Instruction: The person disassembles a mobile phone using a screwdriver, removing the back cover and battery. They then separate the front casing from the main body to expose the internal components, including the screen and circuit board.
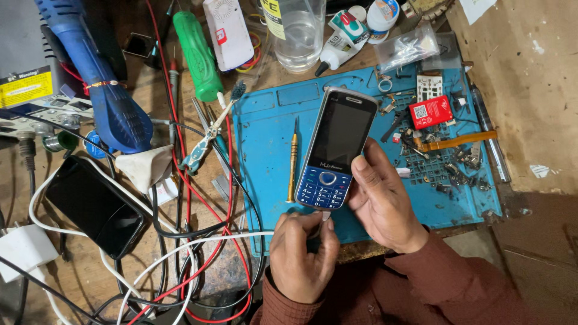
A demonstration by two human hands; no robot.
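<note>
- Over the blue rubber repair mat (265, 138), my right hand (385, 201) grips the blue-and-silver keypad phone (334, 150).
- My left hand (301, 253), fingers pinched on the white cable plug (325, 218), should push straight, I judge.

- We see two bare hands, the left hand (303, 256) and the right hand (382, 201), with no gloves on either.
- We cannot make out any rings or a watch.
- Both arms wear long sleeves (445, 280) of rust-red cloth, reaching to the wrists.
- The cuffs look plain and softly creased, possibly knitted, though the dim light leaves us unsure.
</note>
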